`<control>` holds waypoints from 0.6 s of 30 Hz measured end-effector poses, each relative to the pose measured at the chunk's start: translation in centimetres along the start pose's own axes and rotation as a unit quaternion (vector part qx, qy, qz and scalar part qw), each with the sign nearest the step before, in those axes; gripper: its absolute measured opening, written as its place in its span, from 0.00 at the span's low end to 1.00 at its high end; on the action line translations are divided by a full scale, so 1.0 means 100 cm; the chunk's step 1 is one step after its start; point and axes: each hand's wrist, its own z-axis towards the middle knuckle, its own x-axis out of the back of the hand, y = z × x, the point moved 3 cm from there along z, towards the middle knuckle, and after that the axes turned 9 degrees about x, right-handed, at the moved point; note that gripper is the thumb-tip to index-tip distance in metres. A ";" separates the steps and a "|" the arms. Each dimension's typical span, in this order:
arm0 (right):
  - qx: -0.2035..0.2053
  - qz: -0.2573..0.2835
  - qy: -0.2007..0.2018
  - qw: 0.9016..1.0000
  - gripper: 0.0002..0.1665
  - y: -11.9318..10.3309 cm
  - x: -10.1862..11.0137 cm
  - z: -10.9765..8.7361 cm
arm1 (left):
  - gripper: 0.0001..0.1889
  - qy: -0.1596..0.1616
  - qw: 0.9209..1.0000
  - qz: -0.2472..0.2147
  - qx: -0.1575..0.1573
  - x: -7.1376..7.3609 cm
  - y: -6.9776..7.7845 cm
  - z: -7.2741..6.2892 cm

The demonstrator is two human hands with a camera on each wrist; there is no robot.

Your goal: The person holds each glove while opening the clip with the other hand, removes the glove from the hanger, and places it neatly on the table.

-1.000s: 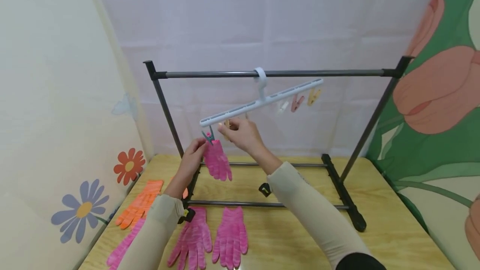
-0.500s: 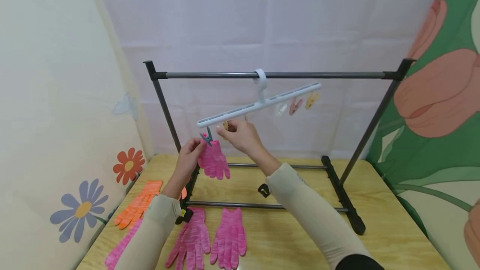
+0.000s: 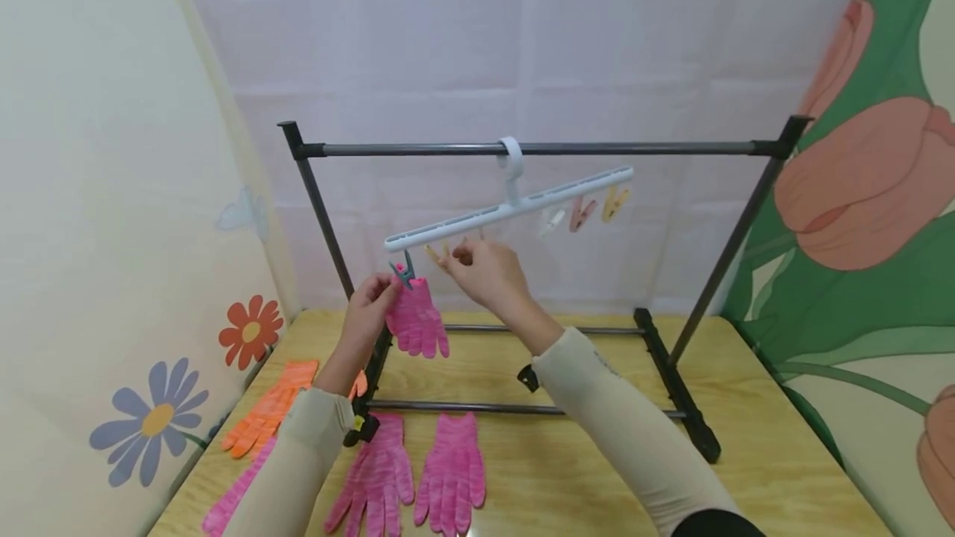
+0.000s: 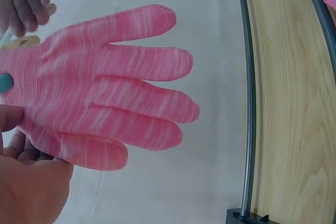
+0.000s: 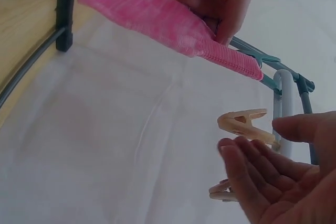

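A light blue hanger (image 3: 552, 197) hangs tilted from the rack, its left end low. From that end a teal clothespin (image 3: 406, 272) bites the cuff of a pink glove (image 3: 418, 326), which dangles fingers down. My left hand (image 3: 369, 305) pinches the cuff's edge beside the clothespin, thumb in front and fingers behind in the left wrist view. Just right of it, under the hanger, my right hand (image 3: 488, 272) is raised by a tan clothespin (image 5: 244, 124). In the right wrist view its thumb and loosely bent fingers stand apart, with fingertips close to that clothespin.
The dark rack (image 3: 634, 149) stands on a wooden table (image 3: 597, 471). Clear, pink and yellow clothespins (image 3: 615, 204) hang at the hanger's right. Pink gloves (image 3: 451, 475) lie in front, an orange glove (image 3: 272, 408) at left. Patterned cloths surround the table.
The hanger's left end, the pink glove and my left hand have shifted slightly left. The hanger's right end has dropped a little. More of the tan clothespin shows beside my right fingertips.
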 end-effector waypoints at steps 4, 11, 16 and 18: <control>0.040 0.021 0.042 0.998 0.10 -0.005 0.002 -0.004 | 0.15 -0.001 1.000 0.003 0.000 0.000 0.000 0.000; 0.056 0.068 0.011 0.996 0.13 -0.014 -0.002 -0.006 | 0.15 0.003 1.000 -0.003 0.003 0.001 0.001 0.000; 0.047 0.088 -0.012 0.995 0.19 -0.016 -0.007 -0.007 | 0.15 -0.002 1.000 -0.009 0.000 0.000 0.001 0.000; 0.045 0.095 -0.019 0.994 0.22 -0.018 -0.009 -0.006 | 0.15 -0.005 1.000 -0.014 -0.005 0.000 0.001 0.000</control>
